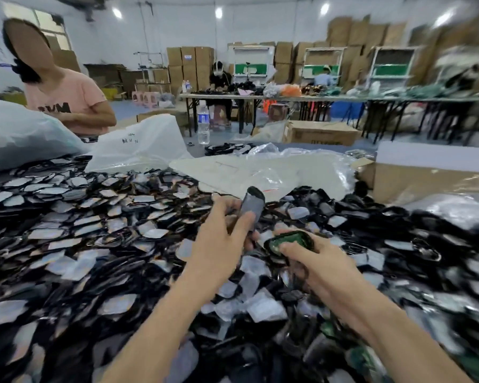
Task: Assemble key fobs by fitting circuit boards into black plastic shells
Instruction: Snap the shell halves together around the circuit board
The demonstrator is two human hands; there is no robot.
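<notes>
My left hand (pixel 219 233) grips a black shell half (pixel 251 204) held upright, its grey inner face turned toward me. My right hand (pixel 315 266) holds another black shell (pixel 289 242) with a green circuit board lying inside it; my thumb presses on the board. The two hands are close together above a wide heap of black shells (pixel 94 230) with shiny film patches, which covers the table. A few green boards (pixel 362 355) show in the pile at the lower right.
Plastic bags (pixel 138 145) and clear wrap (pixel 274 172) lie behind the heap. A cardboard box (pixel 426 178) stands at the right. A person in a pink shirt (pixel 72 106) works at the far left. A water bottle (pixel 203 123), tables and stacked cartons fill the background.
</notes>
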